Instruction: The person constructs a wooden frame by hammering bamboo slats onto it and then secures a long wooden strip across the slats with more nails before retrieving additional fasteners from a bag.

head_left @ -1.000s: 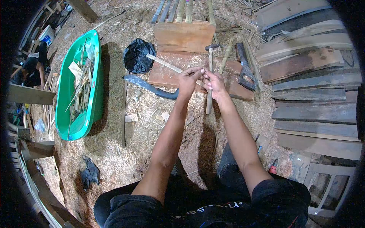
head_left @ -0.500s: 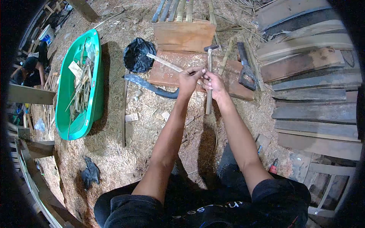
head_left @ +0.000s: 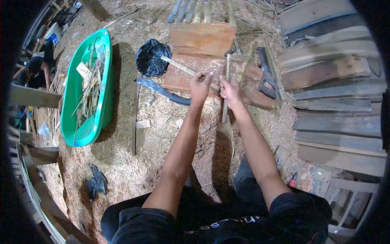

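A narrow wooden stick (head_left: 225, 112) stands roughly upright in view, and my right hand (head_left: 230, 91) is closed around its middle. Just left of it, my left hand (head_left: 200, 86) has thumb and forefinger pinched together; I cannot tell what is between them. A pale wooden strip (head_left: 177, 64) runs slantwise beneath the left hand, over a reddish-brown board (head_left: 175, 77). Left of the board's near edge lies a curved dark blade (head_left: 162, 92), its end near my left wrist. A hand saw (head_left: 267, 77) rests at the board's right end.
A green tub (head_left: 106, 93) of wood scraps stands left, near a black plastic bag (head_left: 152, 57). Beyond the board is a slatted wooden piece (head_left: 202, 38). Planks (head_left: 337, 120) line the right side. Another person (head_left: 37, 67) crouches far left. Shavings cover the ground.
My hands have drawn apart, the left fingertips leaving the right hand. My right hand has closed more tightly around the stick, which leans slightly more. The whole view has shifted a little.
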The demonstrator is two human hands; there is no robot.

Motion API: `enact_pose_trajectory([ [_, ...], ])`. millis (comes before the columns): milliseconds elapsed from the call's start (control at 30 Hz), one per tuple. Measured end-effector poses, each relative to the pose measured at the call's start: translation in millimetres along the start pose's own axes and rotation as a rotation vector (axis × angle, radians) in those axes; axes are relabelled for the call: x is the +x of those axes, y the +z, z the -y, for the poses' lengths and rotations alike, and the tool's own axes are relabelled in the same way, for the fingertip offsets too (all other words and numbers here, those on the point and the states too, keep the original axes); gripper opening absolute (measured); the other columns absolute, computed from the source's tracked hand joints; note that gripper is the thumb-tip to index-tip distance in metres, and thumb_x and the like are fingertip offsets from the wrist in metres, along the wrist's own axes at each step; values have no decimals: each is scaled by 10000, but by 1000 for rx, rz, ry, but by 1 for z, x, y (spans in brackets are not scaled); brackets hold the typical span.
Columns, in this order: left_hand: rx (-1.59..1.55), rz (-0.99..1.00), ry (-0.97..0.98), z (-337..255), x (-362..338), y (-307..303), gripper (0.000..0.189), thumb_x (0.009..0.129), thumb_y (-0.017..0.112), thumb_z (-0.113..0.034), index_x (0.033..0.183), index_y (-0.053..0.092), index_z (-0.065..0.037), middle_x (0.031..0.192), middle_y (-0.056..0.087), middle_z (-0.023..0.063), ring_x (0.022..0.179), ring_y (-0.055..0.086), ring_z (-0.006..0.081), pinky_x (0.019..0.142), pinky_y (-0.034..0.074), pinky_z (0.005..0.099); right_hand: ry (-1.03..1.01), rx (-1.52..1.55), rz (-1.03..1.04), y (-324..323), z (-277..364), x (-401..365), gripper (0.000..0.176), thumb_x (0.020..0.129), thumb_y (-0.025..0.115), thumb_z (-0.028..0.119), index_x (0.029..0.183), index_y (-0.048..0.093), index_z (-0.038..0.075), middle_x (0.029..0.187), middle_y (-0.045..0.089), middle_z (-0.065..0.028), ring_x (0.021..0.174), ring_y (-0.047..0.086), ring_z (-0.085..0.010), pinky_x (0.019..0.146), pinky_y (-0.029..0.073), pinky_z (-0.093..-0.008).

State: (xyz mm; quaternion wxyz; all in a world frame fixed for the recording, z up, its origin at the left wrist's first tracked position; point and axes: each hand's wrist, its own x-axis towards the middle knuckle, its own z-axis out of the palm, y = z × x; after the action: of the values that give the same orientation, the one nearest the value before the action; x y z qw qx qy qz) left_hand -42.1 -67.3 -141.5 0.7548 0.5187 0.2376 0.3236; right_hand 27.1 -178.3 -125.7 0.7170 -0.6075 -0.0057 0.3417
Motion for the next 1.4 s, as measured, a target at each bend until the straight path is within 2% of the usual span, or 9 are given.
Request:
enact_pose_trajectory([
  [67, 66, -132, 29, 5, 8, -20, 149, 895, 725, -109, 974, 702, 15, 865, 696, 42, 744, 613, 89, 659, 492, 236, -117, -271, -33, -4, -23, 18, 135, 966, 620, 192, 930, 606, 62, 656, 476, 43, 514, 414, -49, 417, 302, -240],
  [167, 127, -272, 85, 9, 24, -63, 142, 904, 719, -124, 963, 692, 2, 837, 667, 24, 709, 584, 79, 616, 471, 235, -432, -566, -25, 15, -36, 21, 304, 908, 682, 271, 830, 619, -15, 656, 603, -111, 577, 553, -196, 590, 433, -381],
  [367, 50, -463, 93, -21, 73, -134, 150, 899, 721, -139, 976, 690, -15, 783, 638, 8, 684, 569, 62, 613, 479, 220, -386, -618, 147, 75, -64, 35, 306, 913, 673, 284, 835, 648, -11, 657, 622, -122, 629, 583, -208, 611, 463, -398],
  [500, 367, -506, 217, -26, 135, -181, 321, 884, 722, -127, 1132, 649, 63, 956, 725, 109, 852, 673, 156, 807, 543, 277, -503, -562, 177, 111, -80, 43, 318, 916, 662, 307, 862, 646, -6, 678, 624, -158, 641, 598, -238, 630, 472, -406],
  [600, 705, -478, 66, -25, 151, -201, 367, 853, 696, -97, 1173, 625, 67, 1057, 714, 183, 954, 700, 254, 857, 536, 338, -437, -708, 152, 126, -85, 51, 325, 918, 639, 313, 873, 630, -9, 692, 607, -200, 639, 588, -263, 642, 471, -421],
  [733, 1053, -413, 209, -2, 167, -212, 334, 846, 654, -138, 1149, 661, 1, 1059, 681, 217, 984, 657, 371, 884, 514, 447, -398, -682, 189, 129, -93, 68, 335, 915, 634, 321, 932, 625, -14, 731, 613, -201, 686, 613, -282, 663, 473, -418],
  [833, 1123, -349, 199, 11, 181, -220, 282, 882, 577, -129, 1116, 689, -17, 1059, 648, 212, 996, 627, 386, 881, 500, 457, -426, -672, 144, 133, -90, 66, 315, 949, 633, 313, 991, 666, 3, 755, 612, -42, 709, 539, -119, 662, 461, -322],
  [1067, 1343, -286, 116, 0, 198, -222, 257, 904, 558, -144, 1104, 716, -115, 1047, 643, 155, 954, 644, 380, 826, 526, 465, -369, -659, 163, 128, -101, 77, 299, 950, 637, 299, 999, 665, 6, 713, 558, -6, 671, 500, -105, 632, 440, -310],
  [1400, 1354, -330, 123, 3, 203, -222, 155, 907, 578, -188, 978, 652, -72, 996, 642, 181, 934, 637, 401, 800, 512, 495, -383, -742, 130, 131, -96, 74, 330, 950, 629, 326, 995, 656, 0, 757, 602, -44, 725, 554, -146, 704, 474, -350],
])
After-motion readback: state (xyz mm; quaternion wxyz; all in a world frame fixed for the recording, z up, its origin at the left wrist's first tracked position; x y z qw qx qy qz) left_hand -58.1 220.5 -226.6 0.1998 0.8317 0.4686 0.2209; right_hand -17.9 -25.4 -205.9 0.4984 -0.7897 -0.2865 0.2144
